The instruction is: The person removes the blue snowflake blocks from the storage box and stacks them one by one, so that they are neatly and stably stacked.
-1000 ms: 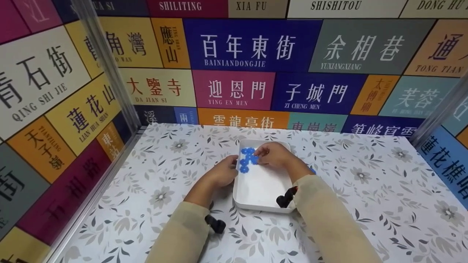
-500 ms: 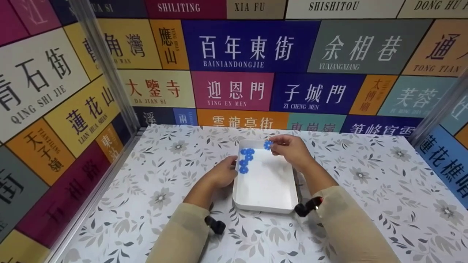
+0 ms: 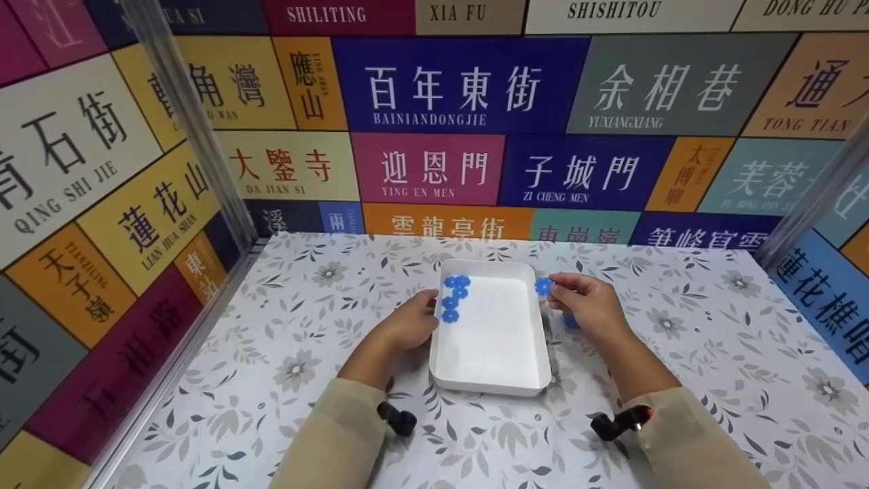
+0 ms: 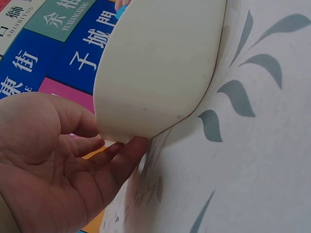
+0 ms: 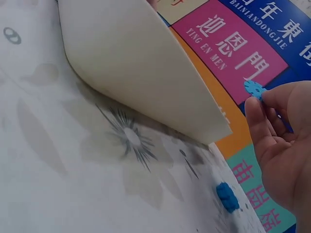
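Head view overlooks tray [image 3: 492, 339]; wrist views flank it

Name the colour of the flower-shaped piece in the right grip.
Blue; the piece shows best in the right wrist view.

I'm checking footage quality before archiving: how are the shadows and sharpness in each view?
Head: large wall lettering is legible, with a soft shadow right of the white tray; left wrist: the tablecloth darkens softly beside the left hand; right wrist: a diffuse shadow below the tray, and the floral print looks soft.
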Demonstrator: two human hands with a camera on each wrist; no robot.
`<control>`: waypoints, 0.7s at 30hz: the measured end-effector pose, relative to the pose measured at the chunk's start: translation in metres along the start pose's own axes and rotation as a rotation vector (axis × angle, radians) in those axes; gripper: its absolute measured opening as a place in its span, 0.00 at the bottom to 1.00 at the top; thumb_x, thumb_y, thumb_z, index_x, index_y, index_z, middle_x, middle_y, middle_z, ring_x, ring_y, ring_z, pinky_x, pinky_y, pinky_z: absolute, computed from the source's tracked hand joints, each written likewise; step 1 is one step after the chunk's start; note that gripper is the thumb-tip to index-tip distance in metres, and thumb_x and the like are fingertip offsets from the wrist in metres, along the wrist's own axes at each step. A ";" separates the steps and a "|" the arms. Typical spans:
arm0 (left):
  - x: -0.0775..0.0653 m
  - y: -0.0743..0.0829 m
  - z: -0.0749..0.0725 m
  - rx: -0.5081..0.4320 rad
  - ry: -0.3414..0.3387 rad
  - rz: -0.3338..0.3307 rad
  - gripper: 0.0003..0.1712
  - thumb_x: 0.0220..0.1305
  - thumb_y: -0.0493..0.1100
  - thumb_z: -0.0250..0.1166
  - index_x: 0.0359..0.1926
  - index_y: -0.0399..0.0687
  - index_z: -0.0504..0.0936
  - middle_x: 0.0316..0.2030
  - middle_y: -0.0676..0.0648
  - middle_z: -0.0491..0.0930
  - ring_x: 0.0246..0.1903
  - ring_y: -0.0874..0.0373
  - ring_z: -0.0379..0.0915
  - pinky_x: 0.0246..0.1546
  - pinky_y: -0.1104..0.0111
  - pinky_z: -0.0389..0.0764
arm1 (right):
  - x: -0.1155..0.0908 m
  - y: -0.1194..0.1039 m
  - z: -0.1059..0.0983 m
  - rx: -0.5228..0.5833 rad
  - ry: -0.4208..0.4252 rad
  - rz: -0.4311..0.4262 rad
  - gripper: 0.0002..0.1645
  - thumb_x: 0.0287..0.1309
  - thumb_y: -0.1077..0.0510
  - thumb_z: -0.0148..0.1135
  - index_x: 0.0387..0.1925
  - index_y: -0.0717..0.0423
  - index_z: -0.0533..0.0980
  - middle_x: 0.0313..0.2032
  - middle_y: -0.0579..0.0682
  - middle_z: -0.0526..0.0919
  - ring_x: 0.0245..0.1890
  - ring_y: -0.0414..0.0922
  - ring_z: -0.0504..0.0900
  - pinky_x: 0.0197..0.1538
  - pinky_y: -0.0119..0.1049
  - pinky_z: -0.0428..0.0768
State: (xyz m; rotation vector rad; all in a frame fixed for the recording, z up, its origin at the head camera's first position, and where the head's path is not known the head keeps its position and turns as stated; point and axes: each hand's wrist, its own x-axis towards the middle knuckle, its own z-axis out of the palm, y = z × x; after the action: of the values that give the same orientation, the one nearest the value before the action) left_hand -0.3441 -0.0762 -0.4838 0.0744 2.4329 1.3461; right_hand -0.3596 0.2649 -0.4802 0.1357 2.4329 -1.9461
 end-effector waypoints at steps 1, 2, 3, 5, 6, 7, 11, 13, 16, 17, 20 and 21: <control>0.000 0.000 0.000 0.000 0.001 -0.002 0.39 0.76 0.41 0.54 0.85 0.51 0.57 0.82 0.44 0.64 0.83 0.45 0.57 0.86 0.47 0.52 | -0.001 0.001 -0.004 0.010 0.001 -0.003 0.24 0.75 0.51 0.66 0.65 0.57 0.80 0.49 0.45 0.86 0.44 0.37 0.90 0.53 0.30 0.89; 0.000 0.000 0.000 -0.001 0.002 0.001 0.39 0.76 0.41 0.54 0.85 0.51 0.58 0.82 0.44 0.64 0.83 0.45 0.57 0.86 0.47 0.52 | -0.003 0.002 -0.009 0.016 0.003 -0.003 0.25 0.74 0.51 0.66 0.66 0.58 0.80 0.48 0.45 0.86 0.44 0.37 0.90 0.54 0.30 0.89; 0.000 0.000 0.000 -0.001 0.002 0.004 0.39 0.76 0.41 0.54 0.85 0.50 0.58 0.82 0.43 0.64 0.83 0.45 0.57 0.86 0.47 0.52 | -0.004 0.003 -0.014 0.021 0.006 -0.002 0.25 0.74 0.51 0.67 0.66 0.59 0.80 0.47 0.44 0.87 0.44 0.38 0.90 0.54 0.30 0.89; -0.001 0.000 0.000 -0.003 0.007 0.018 0.39 0.76 0.41 0.54 0.85 0.49 0.58 0.82 0.42 0.64 0.83 0.44 0.58 0.86 0.47 0.53 | -0.006 0.007 -0.024 0.030 0.009 -0.002 0.26 0.74 0.52 0.67 0.66 0.61 0.79 0.46 0.42 0.87 0.43 0.38 0.90 0.53 0.30 0.90; -0.001 -0.001 0.000 -0.008 0.008 0.022 0.38 0.77 0.41 0.54 0.84 0.48 0.58 0.81 0.42 0.65 0.83 0.44 0.58 0.86 0.47 0.54 | -0.006 0.010 -0.028 0.031 0.007 -0.006 0.26 0.74 0.53 0.67 0.66 0.63 0.79 0.45 0.42 0.87 0.43 0.38 0.90 0.53 0.30 0.90; -0.001 0.000 0.001 -0.014 0.008 0.019 0.38 0.77 0.40 0.54 0.84 0.48 0.58 0.81 0.42 0.65 0.83 0.44 0.58 0.86 0.47 0.54 | -0.007 0.013 -0.033 0.026 0.005 -0.002 0.26 0.74 0.53 0.67 0.66 0.63 0.79 0.44 0.41 0.87 0.42 0.38 0.90 0.52 0.30 0.90; 0.000 -0.001 0.001 -0.024 0.012 0.010 0.37 0.78 0.40 0.54 0.84 0.49 0.58 0.81 0.42 0.65 0.82 0.44 0.59 0.86 0.47 0.55 | -0.009 0.027 -0.048 -0.024 0.016 0.023 0.25 0.72 0.53 0.69 0.64 0.62 0.81 0.42 0.38 0.88 0.42 0.37 0.89 0.50 0.29 0.89; 0.000 -0.001 0.001 -0.025 0.009 -0.009 0.37 0.78 0.41 0.54 0.85 0.51 0.58 0.81 0.44 0.65 0.83 0.44 0.58 0.86 0.46 0.55 | -0.009 0.032 -0.052 -0.063 0.024 0.045 0.25 0.71 0.52 0.70 0.63 0.60 0.82 0.41 0.36 0.88 0.40 0.36 0.87 0.48 0.29 0.89; 0.000 -0.001 0.001 -0.036 0.002 -0.023 0.38 0.78 0.40 0.54 0.85 0.52 0.58 0.81 0.44 0.65 0.83 0.45 0.58 0.86 0.46 0.54 | -0.006 0.040 -0.056 -0.108 0.006 0.061 0.25 0.70 0.51 0.71 0.62 0.60 0.83 0.38 0.38 0.89 0.37 0.36 0.86 0.43 0.29 0.88; 0.000 -0.001 0.001 -0.041 -0.001 -0.024 0.38 0.78 0.40 0.54 0.85 0.52 0.58 0.81 0.44 0.65 0.83 0.45 0.58 0.86 0.46 0.54 | -0.005 0.042 -0.056 -0.126 -0.004 0.057 0.25 0.70 0.52 0.71 0.61 0.61 0.83 0.37 0.39 0.89 0.35 0.37 0.86 0.41 0.30 0.87; 0.000 -0.001 0.001 -0.042 -0.004 -0.012 0.38 0.77 0.40 0.54 0.85 0.51 0.58 0.82 0.44 0.64 0.83 0.45 0.57 0.86 0.47 0.53 | -0.002 0.048 -0.057 -0.178 -0.018 0.040 0.23 0.70 0.52 0.71 0.59 0.62 0.84 0.35 0.42 0.90 0.33 0.38 0.85 0.38 0.31 0.87; 0.000 -0.001 0.001 -0.043 -0.004 -0.009 0.38 0.77 0.40 0.54 0.85 0.51 0.58 0.82 0.44 0.64 0.83 0.45 0.57 0.86 0.47 0.53 | -0.001 0.049 -0.057 -0.191 -0.018 0.036 0.23 0.70 0.52 0.71 0.59 0.62 0.84 0.35 0.42 0.90 0.33 0.38 0.85 0.38 0.31 0.87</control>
State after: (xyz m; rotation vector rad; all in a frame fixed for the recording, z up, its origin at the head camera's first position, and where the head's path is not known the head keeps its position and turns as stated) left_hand -0.3441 -0.0758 -0.4847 0.0555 2.3965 1.3930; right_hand -0.3526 0.3314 -0.5152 0.1554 2.5680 -1.6821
